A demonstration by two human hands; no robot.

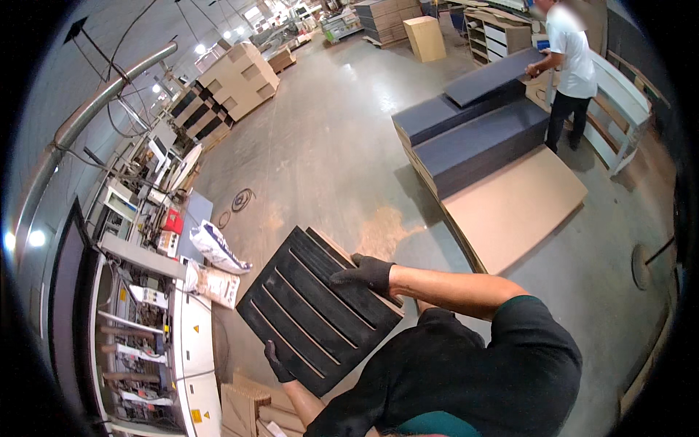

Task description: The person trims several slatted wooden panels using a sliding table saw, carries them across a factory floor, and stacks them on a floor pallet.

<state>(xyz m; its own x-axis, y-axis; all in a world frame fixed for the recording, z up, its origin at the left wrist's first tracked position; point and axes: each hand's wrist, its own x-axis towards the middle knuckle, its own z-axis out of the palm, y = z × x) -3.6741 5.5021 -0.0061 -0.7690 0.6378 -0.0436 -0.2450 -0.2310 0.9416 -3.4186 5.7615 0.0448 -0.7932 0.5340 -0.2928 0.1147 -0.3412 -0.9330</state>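
Note:
A black panel [313,298] with several long pale slots across its face is held tilted in front of my body. Behind its upper right edge shows the light brown edge of at least one more board [335,250]. My left hand [277,362], in a dark glove, grips the panel's lower left edge, with the thumb side on the face. At the opposite edge my right hand [368,274], also gloved, clasps the panel with its fingers lying over the black face. The undersides of both hands are hidden.
At left runs a long white machine [195,342] with sacks [215,284] beside it. Brown boards [244,408] are stacked low near me. At right, dark panel stacks [480,146] lie by a tan board [517,207]; another person [571,62] handles the top panel. A cable coil [244,199] lies on the floor.

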